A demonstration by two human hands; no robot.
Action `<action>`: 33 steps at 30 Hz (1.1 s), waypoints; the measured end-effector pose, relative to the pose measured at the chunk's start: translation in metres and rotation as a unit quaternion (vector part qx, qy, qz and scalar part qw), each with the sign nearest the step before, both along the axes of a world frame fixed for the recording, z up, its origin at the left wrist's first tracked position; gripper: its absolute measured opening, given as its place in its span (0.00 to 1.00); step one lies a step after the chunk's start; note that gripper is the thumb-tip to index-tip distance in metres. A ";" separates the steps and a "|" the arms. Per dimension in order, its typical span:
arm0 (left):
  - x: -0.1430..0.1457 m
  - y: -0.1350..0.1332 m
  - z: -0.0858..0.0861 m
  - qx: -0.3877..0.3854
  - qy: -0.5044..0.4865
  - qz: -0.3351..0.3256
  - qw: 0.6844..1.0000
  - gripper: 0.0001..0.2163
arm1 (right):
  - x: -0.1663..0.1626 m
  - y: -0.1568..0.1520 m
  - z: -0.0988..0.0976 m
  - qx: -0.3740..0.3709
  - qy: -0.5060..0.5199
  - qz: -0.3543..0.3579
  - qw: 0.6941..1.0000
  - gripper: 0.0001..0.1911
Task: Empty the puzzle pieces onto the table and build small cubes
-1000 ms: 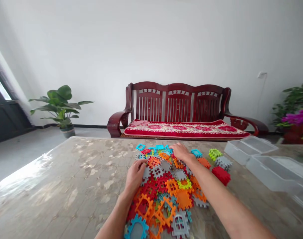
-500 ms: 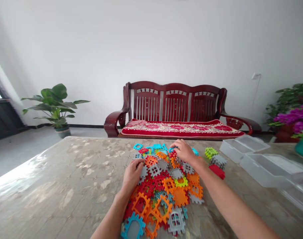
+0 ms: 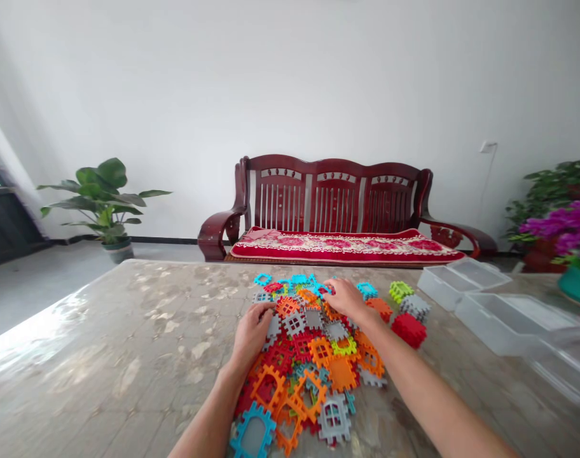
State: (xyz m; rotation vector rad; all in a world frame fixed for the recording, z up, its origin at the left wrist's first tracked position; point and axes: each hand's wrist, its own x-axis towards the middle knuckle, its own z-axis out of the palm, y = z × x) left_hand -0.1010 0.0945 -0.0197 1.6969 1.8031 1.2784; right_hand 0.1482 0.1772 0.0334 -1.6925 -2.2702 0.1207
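Note:
A pile of colourful plastic interlocking tiles with toothed edges lies on the table, some with window openings. My left hand [image 3: 252, 329] rests at the pile's left edge, fingers loosely bent and apart, beside a grey tile [image 3: 273, 326]. At the far side of the pile, the fingertips of my right hand [image 3: 346, 298] close on a blue tile [image 3: 321, 290]; its underside is hidden. An orange window tile [image 3: 288, 306] and a grey window tile [image 3: 294, 323] lie between the hands. Nearer me are a solid orange tile [image 3: 342, 373] and a blue frame tile [image 3: 253, 432].
Right of the pile sit small stacks: blue [image 3: 367, 291], orange [image 3: 379, 308], green [image 3: 401, 291], grey [image 3: 415, 307] and red [image 3: 409, 329]. Clear plastic boxes [image 3: 495, 318] stand farther right, near a teal flowerpot [image 3: 577, 286]. A wooden bench [image 3: 338, 191] is behind the table.
My right hand has shifted slightly nearer and to the left, so the blue and orange stacks beside it show more. My left hand stays at the pile's edge. The view has shifted a little.

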 end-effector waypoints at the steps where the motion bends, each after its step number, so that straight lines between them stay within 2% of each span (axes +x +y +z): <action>1: 0.000 0.000 0.000 -0.001 -0.001 -0.001 1.000 0.15 | -0.003 0.002 -0.001 -0.012 -0.022 -0.009 1.000 0.17; 7: 0.001 -0.002 0.001 0.000 -0.011 -0.003 1.000 0.14 | -0.011 0.008 -0.002 -0.029 -0.081 -0.026 0.996 0.17; 13: 0.000 0.000 0.001 0.000 -0.001 -0.005 1.000 0.14 | -0.017 0.006 -0.002 -0.018 -0.089 -0.027 0.995 0.13; 16: -0.001 0.000 0.000 0.001 0.001 -0.006 1.000 0.15 | -0.014 0.007 0.001 -0.010 -0.080 -0.035 0.996 0.16; 20: -0.001 0.001 -0.001 0.001 -0.002 -0.004 1.000 0.14 | 0.014 0.014 0.012 0.013 -0.035 -0.090 0.995 0.21; 23: -0.001 0.001 -0.002 0.006 -0.004 -0.006 1.000 0.14 | 0.044 0.019 0.021 0.013 0.002 -0.136 0.991 0.21; 26: -0.001 0.002 -0.002 0.010 -0.005 -0.006 1.000 0.14 | 0.058 0.020 0.023 0.006 0.009 -0.135 0.991 0.20; 29: -0.001 0.001 -0.002 0.007 -0.001 -0.005 1.000 0.15 | 0.047 0.016 0.016 -0.009 0.018 -0.102 0.995 0.19; 33: 0.000 0.000 0.000 0.004 -0.003 -0.004 1.000 0.15 | 0.012 0.009 0.005 -0.039 0.021 -0.050 0.998 0.21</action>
